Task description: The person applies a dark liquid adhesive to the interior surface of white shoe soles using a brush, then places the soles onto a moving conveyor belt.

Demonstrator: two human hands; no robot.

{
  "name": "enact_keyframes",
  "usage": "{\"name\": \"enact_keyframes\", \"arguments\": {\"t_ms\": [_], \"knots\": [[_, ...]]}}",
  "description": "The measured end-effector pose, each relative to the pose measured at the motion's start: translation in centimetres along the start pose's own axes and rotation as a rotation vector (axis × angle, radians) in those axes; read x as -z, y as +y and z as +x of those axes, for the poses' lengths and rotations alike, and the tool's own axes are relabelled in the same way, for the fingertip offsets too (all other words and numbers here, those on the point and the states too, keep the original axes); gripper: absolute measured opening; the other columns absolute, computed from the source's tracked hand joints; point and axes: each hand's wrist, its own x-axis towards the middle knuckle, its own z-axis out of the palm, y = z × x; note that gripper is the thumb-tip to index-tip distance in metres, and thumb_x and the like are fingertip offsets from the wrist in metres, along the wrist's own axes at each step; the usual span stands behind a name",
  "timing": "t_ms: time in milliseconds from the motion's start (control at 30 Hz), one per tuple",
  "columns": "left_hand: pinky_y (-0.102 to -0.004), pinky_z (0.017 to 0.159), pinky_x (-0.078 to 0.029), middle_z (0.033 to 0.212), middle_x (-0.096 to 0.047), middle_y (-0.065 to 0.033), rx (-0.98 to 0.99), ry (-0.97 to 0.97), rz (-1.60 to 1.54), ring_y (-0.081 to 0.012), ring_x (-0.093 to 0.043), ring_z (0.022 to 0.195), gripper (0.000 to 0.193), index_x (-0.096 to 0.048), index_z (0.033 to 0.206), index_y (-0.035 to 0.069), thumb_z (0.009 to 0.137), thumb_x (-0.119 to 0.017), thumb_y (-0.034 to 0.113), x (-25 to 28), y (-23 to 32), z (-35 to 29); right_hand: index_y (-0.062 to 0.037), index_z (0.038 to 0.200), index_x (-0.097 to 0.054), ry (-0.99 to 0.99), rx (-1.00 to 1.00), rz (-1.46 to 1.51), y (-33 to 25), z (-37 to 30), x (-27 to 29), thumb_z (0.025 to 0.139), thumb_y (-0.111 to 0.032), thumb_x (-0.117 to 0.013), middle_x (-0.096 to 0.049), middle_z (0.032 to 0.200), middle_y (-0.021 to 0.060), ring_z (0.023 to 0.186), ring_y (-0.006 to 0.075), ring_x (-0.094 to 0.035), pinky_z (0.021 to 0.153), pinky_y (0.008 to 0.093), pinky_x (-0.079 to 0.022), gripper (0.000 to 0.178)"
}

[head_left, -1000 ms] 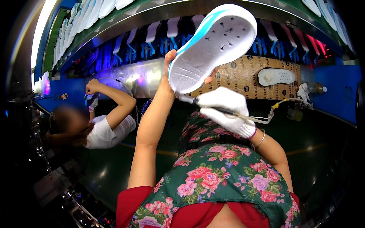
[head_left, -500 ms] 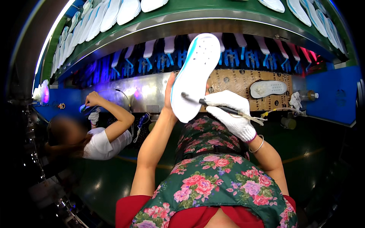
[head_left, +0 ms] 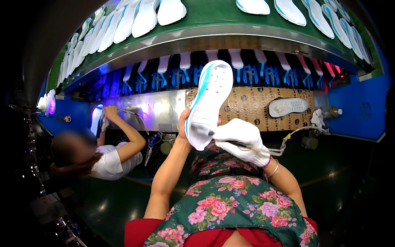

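A white shoe sole (head_left: 212,92) with a blue stripe along its left edge is held up in front of me, its narrower end toward me. Bare fingers of my left hand (head_left: 184,127) grip it from the left and behind. My right hand (head_left: 242,139), in a white knitted glove, is closed on a dark-handled brush (head_left: 238,143) with a hose at its back. The brush tip sits by the sole's near right edge and is mostly hidden; whether it touches I cannot tell.
Brown cardboard (head_left: 242,109) covers part of the bench, bearing another sole (head_left: 288,107). A bottle (head_left: 331,112) stands at right. Overhead, a green conveyor belt (head_left: 214,20) carries several soles. At left, a co-worker's hand (head_left: 110,112) holds a sole (head_left: 96,118).
The sole has come nearer to me and tilted, showing more of its recessed inner face. My right hand has moved down and left, taking the brush from mid-sole to the near edge.
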Motion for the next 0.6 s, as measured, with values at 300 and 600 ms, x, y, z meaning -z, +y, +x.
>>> {"name": "enact_keyframes", "arguments": {"t_ms": [300, 600], "knots": [[-0.0441, 0.066, -0.050, 0.113, -0.050, -0.0222, -0.002, -0.326, -0.532, -0.0338, -0.053, 0.088, 0.090, -0.042, 0.131, -0.005, 0.086, -0.046, 0.074, -3.8, 0.4, -0.1, 0.0016, 0.093, -0.065, 0.323, -0.238, 1.348, 2.0, -2.5, 2.7, 0.079, 0.001, -0.064, -0.063, 0.097, 0.0188, 0.083, 0.0255, -0.060, 0.062, 0.0282, -0.049, 0.014], [-0.0466, 0.062, -0.053, 0.115, -0.042, -0.0187, -0.002, -0.407, -0.912, -0.0312, -0.049, 0.082, 0.068, -0.043, 0.126, -0.001, 0.096, -0.045, 0.059, -7.9, 0.5, -1.3, -0.0096, 0.097, -0.057, 0.457, -0.321, 1.507, 2.0, -4.2, 3.1, 0.085, -0.009, -0.067, -0.057, 0.100, 0.0029, 0.092, 0.0132, -0.063, 0.059, 0.0173, -0.051, 0.015]]}}
